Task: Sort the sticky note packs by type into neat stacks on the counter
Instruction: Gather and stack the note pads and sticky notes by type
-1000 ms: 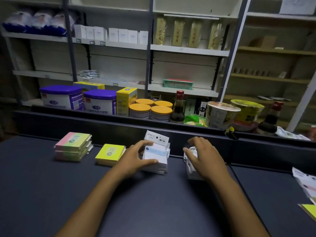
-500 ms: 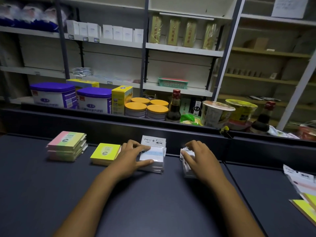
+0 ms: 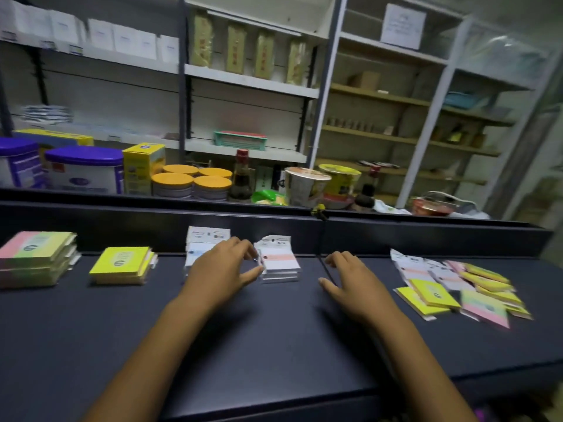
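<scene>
Four stacks stand along the back of the dark counter: a pink-green stack at far left, a yellow stack, a white stack with blue labels, and a white stack with pink labels. My left hand hovers between the two white stacks, covering part of the blue-label one, its fingertips at the left edge of the pink-label stack. My right hand is spread, holds nothing, and lies apart to the right of that stack. An unsorted heap of mixed packs lies at right.
A raised dark ledge runs behind the stacks. Beyond it stand tubs, yellow-lidded jars, bottles and cup noodles. Shelving fills the background.
The view swung right, bringing the unsorted heap into sight. My right hand came off the pink-label stack and moved right. My left hand shifted from the blue-label stack toward the pink-label one.
</scene>
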`<move>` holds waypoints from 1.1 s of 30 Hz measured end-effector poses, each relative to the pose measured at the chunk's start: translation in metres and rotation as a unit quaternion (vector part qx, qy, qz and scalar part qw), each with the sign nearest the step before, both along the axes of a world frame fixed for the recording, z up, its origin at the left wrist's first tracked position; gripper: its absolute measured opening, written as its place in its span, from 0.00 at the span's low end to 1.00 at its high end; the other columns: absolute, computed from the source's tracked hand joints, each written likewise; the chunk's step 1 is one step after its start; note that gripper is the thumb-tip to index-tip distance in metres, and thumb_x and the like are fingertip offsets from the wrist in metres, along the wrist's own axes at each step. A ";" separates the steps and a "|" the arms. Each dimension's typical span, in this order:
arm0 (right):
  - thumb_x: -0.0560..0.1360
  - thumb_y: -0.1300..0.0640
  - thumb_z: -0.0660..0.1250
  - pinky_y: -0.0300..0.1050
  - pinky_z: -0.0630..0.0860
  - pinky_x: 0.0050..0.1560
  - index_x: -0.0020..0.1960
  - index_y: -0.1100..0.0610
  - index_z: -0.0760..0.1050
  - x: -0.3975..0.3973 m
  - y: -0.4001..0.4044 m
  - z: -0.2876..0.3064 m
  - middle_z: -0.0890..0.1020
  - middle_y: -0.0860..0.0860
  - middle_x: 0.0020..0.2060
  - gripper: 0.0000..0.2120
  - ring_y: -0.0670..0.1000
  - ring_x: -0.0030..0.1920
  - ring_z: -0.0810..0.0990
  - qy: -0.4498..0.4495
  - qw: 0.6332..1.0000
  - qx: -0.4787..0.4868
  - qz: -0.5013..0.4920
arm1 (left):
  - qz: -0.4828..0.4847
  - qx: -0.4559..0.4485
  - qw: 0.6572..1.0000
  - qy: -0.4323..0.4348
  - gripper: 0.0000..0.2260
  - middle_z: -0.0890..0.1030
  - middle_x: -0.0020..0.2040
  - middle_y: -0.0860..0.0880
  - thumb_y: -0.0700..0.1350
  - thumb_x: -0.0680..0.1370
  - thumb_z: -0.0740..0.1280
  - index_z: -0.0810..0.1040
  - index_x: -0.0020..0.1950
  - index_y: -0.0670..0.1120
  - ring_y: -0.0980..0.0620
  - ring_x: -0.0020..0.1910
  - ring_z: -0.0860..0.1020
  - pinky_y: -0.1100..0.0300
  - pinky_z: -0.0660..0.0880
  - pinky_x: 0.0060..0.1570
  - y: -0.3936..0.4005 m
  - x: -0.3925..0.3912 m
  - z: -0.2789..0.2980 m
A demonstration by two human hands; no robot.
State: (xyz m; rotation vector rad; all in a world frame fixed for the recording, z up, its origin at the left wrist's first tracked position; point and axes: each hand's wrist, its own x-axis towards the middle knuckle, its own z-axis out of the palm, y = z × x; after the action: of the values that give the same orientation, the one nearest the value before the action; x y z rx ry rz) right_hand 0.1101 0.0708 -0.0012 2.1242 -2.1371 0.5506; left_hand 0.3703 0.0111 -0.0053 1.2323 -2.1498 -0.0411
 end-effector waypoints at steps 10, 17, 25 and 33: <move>0.79 0.40 0.62 0.50 0.72 0.61 0.66 0.51 0.69 -0.132 0.098 0.018 0.73 0.48 0.63 0.21 0.51 0.65 0.72 0.007 0.996 -0.005 -0.083 | -0.076 -0.005 0.996 -0.039 0.12 0.77 0.54 0.57 0.59 0.78 0.65 0.75 0.57 0.56 0.55 0.55 0.75 0.56 0.75 0.48 0.057 -0.142 0.026; 0.78 0.40 0.63 0.48 0.73 0.58 0.66 0.50 0.69 -0.235 0.154 0.022 0.73 0.48 0.65 0.21 0.52 0.65 0.72 0.025 0.994 -0.002 -0.106 | -0.087 0.012 0.995 -0.054 0.13 0.77 0.57 0.56 0.60 0.79 0.63 0.74 0.59 0.55 0.55 0.55 0.75 0.57 0.75 0.48 0.104 -0.251 0.024; 0.79 0.41 0.63 0.48 0.73 0.60 0.65 0.50 0.69 -0.321 0.176 0.020 0.73 0.47 0.64 0.20 0.50 0.64 0.71 0.028 0.995 0.006 -0.097 | -0.075 0.049 0.995 -0.037 0.12 0.78 0.54 0.59 0.60 0.78 0.64 0.75 0.58 0.57 0.57 0.53 0.76 0.57 0.75 0.47 0.139 -0.333 0.012; 0.78 0.41 0.63 0.48 0.73 0.59 0.66 0.49 0.69 -0.347 0.136 0.011 0.73 0.47 0.66 0.20 0.52 0.63 0.73 0.005 0.998 0.002 -0.068 | -0.038 0.071 0.996 -0.032 0.11 0.79 0.53 0.59 0.60 0.78 0.64 0.75 0.57 0.57 0.56 0.53 0.77 0.56 0.76 0.48 0.111 -0.356 0.009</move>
State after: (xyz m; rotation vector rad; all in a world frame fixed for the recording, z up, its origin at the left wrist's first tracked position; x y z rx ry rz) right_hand -0.2371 0.2066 0.0098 1.9604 -2.2561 0.5215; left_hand 0.0145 0.1221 0.0038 1.2455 -2.2818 -0.1920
